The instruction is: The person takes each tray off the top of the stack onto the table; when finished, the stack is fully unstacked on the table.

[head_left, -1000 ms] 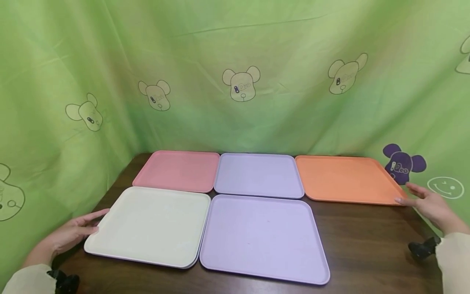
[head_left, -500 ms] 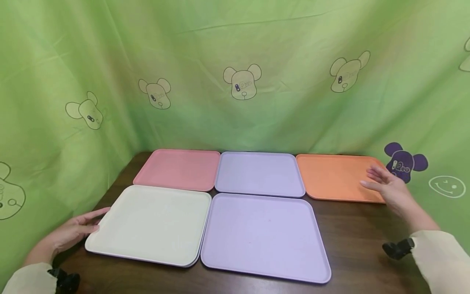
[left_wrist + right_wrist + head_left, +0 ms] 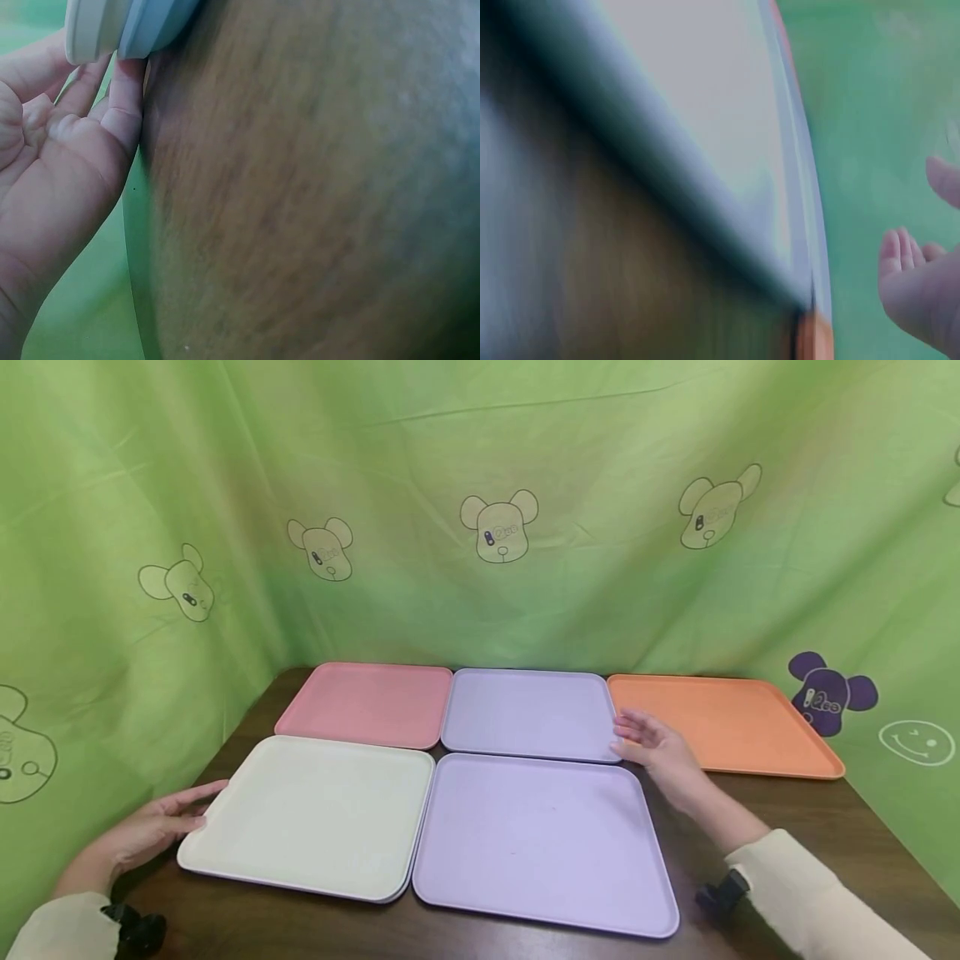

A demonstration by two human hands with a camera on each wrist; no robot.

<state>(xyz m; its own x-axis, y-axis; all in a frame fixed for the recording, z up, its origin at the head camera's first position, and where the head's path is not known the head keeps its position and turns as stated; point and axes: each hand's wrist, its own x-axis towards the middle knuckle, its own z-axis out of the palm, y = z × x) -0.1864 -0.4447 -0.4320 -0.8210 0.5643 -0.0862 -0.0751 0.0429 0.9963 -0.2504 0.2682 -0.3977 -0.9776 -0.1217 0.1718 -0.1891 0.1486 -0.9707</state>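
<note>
In the head view my left hand [image 3: 153,831] rests at the left edge of a white tray [image 3: 315,814], index finger straight along the side and thumb at the rim. Beneath it lies a second tray, whose bluish rim [image 3: 150,30] shows in the left wrist view. My right hand [image 3: 660,756], fingers relaxed and holding nothing, overlaps the near right corner of the back lavender tray [image 3: 528,714] and the left part of an orange tray [image 3: 738,727]. A front lavender tray [image 3: 543,843] lies beside the white one.
A pink tray [image 3: 367,706] lies at the back left, with the back lavender and orange trays in a row beside it. All the trays lie on a dark brown wooden table [image 3: 742,827]. Green curtains [image 3: 390,610] with bear-head prints hang behind and at both sides.
My right hand has moved left, from the orange tray's far right corner to where the orange and back lavender trays meet. My left hand and the trays look unmoved.
</note>
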